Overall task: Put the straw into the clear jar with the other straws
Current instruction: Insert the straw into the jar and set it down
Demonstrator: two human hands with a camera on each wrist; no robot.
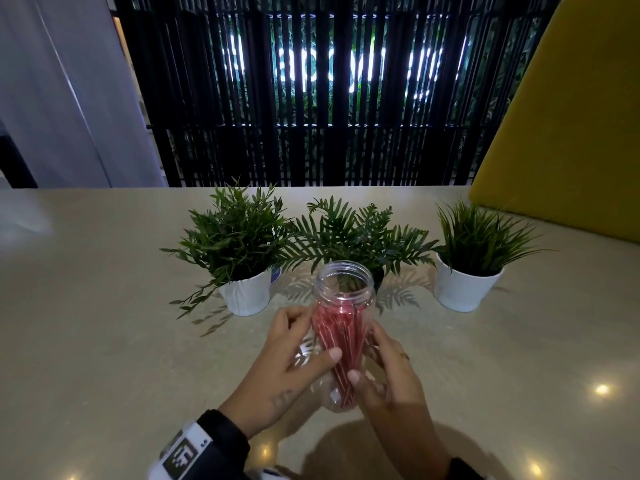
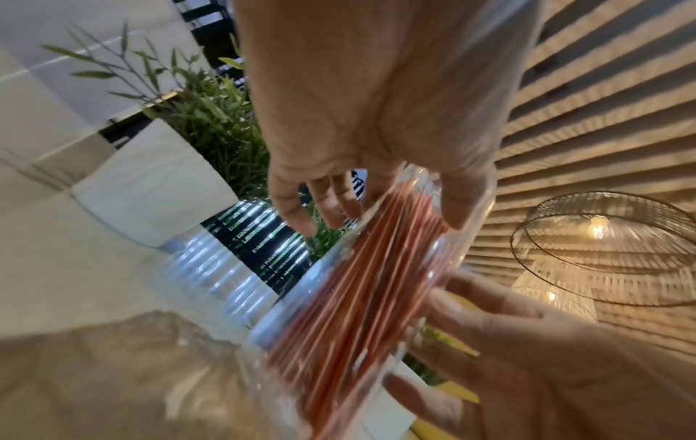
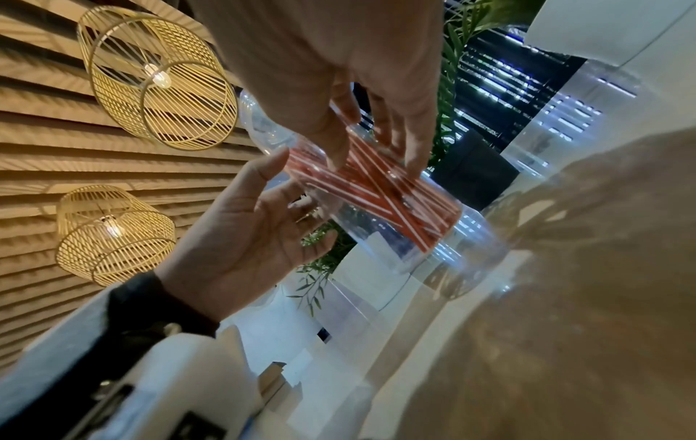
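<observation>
**Clear jar cradled between both hands, straws inside**

Beige polished stone tabletop (image 1: pixel 104 323), with three green artificial plants in white pots (image 1: pixel 247 292) ranged toward its far edge and a black slatted screen behind. Near the front edge, at centre, the clear ribbed plastic jar (image 1: pixel 346 278) is tilted, mouth open and pointing away from the person. The left hand (image 1: pixel 294 351) curls around its left wall, thumb across the front; the right hand (image 1: pixel 388 362) curls around its right wall. Both hands hold the jar. The red-and-white striped straws (image 1: pixel 337 337) lie bundled inside, between the two palms; no straw is seen loose outside or pinched in either hand. Judged step: insertion appears finished, and the jar is being steadied. The next move probably calls for setting the jar upright on the tabletop, clear of the plants, and letting go gently.
</observation>
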